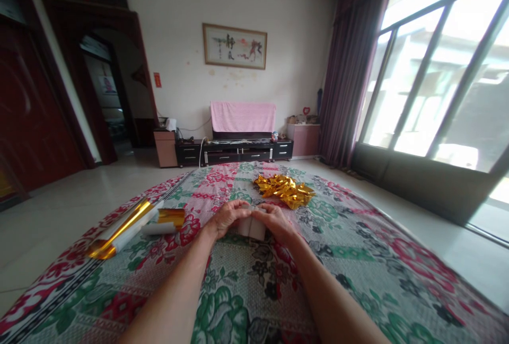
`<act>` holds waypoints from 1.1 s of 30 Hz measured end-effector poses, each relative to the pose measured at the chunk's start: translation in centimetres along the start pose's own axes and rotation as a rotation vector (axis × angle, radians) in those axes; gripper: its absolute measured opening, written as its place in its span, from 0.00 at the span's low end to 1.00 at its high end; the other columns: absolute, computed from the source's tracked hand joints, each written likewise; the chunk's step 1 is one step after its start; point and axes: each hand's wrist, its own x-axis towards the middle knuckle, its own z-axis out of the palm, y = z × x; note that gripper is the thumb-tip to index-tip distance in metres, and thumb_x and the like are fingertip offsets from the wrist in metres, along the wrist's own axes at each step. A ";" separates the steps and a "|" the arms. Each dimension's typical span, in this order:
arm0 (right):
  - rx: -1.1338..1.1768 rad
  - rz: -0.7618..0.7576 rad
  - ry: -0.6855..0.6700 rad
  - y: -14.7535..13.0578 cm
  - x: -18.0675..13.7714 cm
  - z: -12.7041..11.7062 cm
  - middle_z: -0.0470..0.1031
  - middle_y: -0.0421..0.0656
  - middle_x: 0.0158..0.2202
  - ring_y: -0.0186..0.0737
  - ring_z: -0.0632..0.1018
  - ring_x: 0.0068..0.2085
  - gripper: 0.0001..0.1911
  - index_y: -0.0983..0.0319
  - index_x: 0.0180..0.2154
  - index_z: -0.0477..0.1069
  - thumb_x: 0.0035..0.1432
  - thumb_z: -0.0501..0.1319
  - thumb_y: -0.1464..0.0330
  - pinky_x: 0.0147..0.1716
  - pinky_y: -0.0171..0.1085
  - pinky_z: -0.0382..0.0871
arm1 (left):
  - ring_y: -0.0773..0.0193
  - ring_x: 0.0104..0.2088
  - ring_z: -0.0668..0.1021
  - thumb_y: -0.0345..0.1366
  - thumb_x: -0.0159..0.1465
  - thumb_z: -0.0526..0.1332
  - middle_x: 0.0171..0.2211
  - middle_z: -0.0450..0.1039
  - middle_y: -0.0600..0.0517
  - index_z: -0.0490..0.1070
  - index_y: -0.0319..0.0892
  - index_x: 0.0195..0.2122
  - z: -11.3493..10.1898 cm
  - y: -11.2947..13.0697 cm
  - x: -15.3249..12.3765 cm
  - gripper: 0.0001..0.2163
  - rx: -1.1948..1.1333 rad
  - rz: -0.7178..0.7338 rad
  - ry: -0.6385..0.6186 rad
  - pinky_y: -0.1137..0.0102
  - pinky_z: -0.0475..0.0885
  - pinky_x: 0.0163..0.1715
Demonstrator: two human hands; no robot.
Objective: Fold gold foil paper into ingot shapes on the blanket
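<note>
My left hand (227, 219) and my right hand (275, 221) meet at the middle of the bed-like surface. Both are closed, with fingertips pinching the top of a small pale piece of folded paper (252, 229). A line or crease runs down its near face, and its upper edge is partly hidden by my fingers. Just beyond my right hand lies a heap of shiny gold folded foil-paper pieces (285, 190). Left of my left hand, a curled gold sheet with a white back (172, 218) rests beside longer rolled gold-and-white sheets (126, 230).
A floral cloth (225, 301) in green, red and grey covers the rounded surface under everything. Beyond it stand a low black cabinet (238, 154) and a screen draped with a pink cloth (243, 116). Purple curtains (345, 79) and large windows line the right side.
</note>
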 end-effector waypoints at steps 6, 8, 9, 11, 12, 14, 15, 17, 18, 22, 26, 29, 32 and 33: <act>-0.128 0.043 0.019 -0.6 -0.1 0.0 0.65 0.36 0.19 0.27 0.63 0.20 0.14 0.65 0.28 0.71 0.44 0.61 0.60 0.17 0.27 0.55 | 0.70 0.24 0.71 0.36 0.46 0.65 0.26 0.70 0.55 0.69 0.39 0.40 -0.1 -0.3 0.4 0.19 0.100 0.052 -0.007 0.75 0.65 0.26; -0.191 0.030 0.080 -0.6 0.0 -0.1 0.66 0.36 0.19 0.27 0.63 0.20 0.15 0.65 0.32 0.72 0.44 0.61 0.61 0.17 0.27 0.55 | 0.71 0.24 0.70 0.36 0.46 0.64 0.25 0.70 0.55 0.70 0.38 0.38 -0.1 -0.7 0.8 0.17 0.193 0.088 0.041 0.75 0.64 0.26; -0.213 0.025 0.113 -0.5 0.1 -0.2 0.67 0.36 0.20 0.27 0.63 0.20 0.16 0.65 0.34 0.72 0.45 0.61 0.61 0.17 0.27 0.55 | 0.71 0.23 0.70 0.35 0.47 0.63 0.24 0.70 0.55 0.70 0.38 0.38 -0.1 -0.9 1.0 0.16 0.253 0.108 0.072 0.76 0.63 0.26; -0.232 0.023 0.167 -0.2 0.4 -0.6 0.68 0.37 0.21 0.27 0.64 0.20 0.17 0.65 0.38 0.71 0.46 0.60 0.63 0.17 0.27 0.55 | 0.72 0.22 0.68 0.35 0.47 0.61 0.23 0.68 0.56 0.71 0.38 0.37 -0.1 -1.2 1.4 0.15 0.384 0.152 0.133 0.76 0.62 0.24; -0.238 0.022 0.184 0.0 0.6 -0.8 0.68 0.37 0.22 0.27 0.64 0.19 0.18 0.65 0.40 0.70 0.46 0.59 0.64 0.17 0.27 0.56 | 0.72 0.22 0.67 0.35 0.47 0.61 0.22 0.67 0.57 0.71 0.38 0.37 -0.1 -1.4 1.5 0.15 0.458 0.175 0.162 0.77 0.61 0.23; -0.271 0.010 0.197 0.6 0.9 -1.3 0.69 0.37 0.23 0.27 0.65 0.19 0.19 0.65 0.42 0.69 0.46 0.58 0.66 0.18 0.27 0.57 | 0.71 0.21 0.67 0.35 0.48 0.60 0.20 0.67 0.57 0.72 0.39 0.37 0.0 -1.5 1.7 0.14 0.624 0.215 0.219 0.76 0.59 0.21; -0.307 0.000 0.194 0.8 1.0 -1.5 0.70 0.37 0.24 0.27 0.65 0.20 0.20 0.65 0.43 0.68 0.45 0.59 0.67 0.18 0.27 0.58 | 0.70 0.21 0.67 0.35 0.47 0.60 0.20 0.68 0.56 0.73 0.39 0.36 0.1 -1.5 1.8 0.14 0.710 0.230 0.242 0.76 0.60 0.21; -0.402 -0.044 0.186 1.2 1.2 -1.8 0.71 0.37 0.25 0.28 0.67 0.21 0.21 0.64 0.43 0.69 0.44 0.59 0.67 0.20 0.28 0.59 | 0.68 0.24 0.70 0.35 0.47 0.60 0.23 0.71 0.54 0.74 0.40 0.35 0.4 -1.4 1.8 0.13 0.860 0.249 0.268 0.75 0.62 0.23; -0.456 -0.065 0.189 1.2 1.2 -1.8 0.71 0.38 0.26 0.29 0.68 0.23 0.21 0.63 0.43 0.69 0.44 0.60 0.67 0.22 0.28 0.60 | 0.66 0.26 0.71 0.35 0.47 0.60 0.25 0.73 0.53 0.75 0.40 0.34 0.5 -1.4 1.8 0.12 0.915 0.253 0.273 0.75 0.63 0.25; -0.679 -0.138 0.237 0.7 1.0 -1.3 0.74 0.41 0.30 0.34 0.72 0.29 0.21 0.63 0.41 0.72 0.41 0.61 0.69 0.29 0.31 0.63 | 0.63 0.32 0.75 0.35 0.49 0.59 0.31 0.76 0.50 0.77 0.41 0.32 1.0 -1.0 1.5 0.11 1.048 0.263 0.263 0.73 0.67 0.32; -0.758 -0.175 0.257 0.4 0.9 -0.6 0.75 0.42 0.29 0.36 0.72 0.30 0.23 0.64 0.43 0.71 0.39 0.61 0.73 0.30 0.31 0.62 | 0.62 0.33 0.76 0.35 0.49 0.59 0.31 0.77 0.50 0.77 0.42 0.31 1.3 -0.7 1.2 0.10 1.114 0.252 0.233 0.73 0.67 0.33; -0.772 -0.196 0.287 0.7 1.2 -0.4 0.74 0.41 0.27 0.35 0.71 0.28 0.24 0.64 0.43 0.70 0.38 0.61 0.73 0.28 0.30 0.61 | 0.61 0.33 0.76 0.34 0.49 0.58 0.31 0.77 0.50 0.78 0.42 0.32 1.6 -0.4 1.0 0.11 1.131 0.209 0.228 0.73 0.67 0.32; -0.761 -0.177 0.324 0.9 1.3 -0.4 0.72 0.39 0.25 0.34 0.70 0.26 0.23 0.64 0.42 0.70 0.39 0.62 0.71 0.26 0.30 0.59 | 0.61 0.33 0.76 0.33 0.49 0.58 0.31 0.77 0.49 0.78 0.41 0.32 1.7 -0.1 0.9 0.12 1.140 0.194 0.222 0.73 0.67 0.32; -0.741 -0.162 0.333 0.8 1.3 -0.4 0.72 0.39 0.24 0.33 0.70 0.26 0.22 0.64 0.42 0.70 0.40 0.62 0.69 0.25 0.30 0.59 | 0.61 0.33 0.76 0.33 0.49 0.58 0.31 0.77 0.49 0.78 0.41 0.32 1.7 -0.1 0.9 0.11 1.139 0.193 0.223 0.73 0.67 0.32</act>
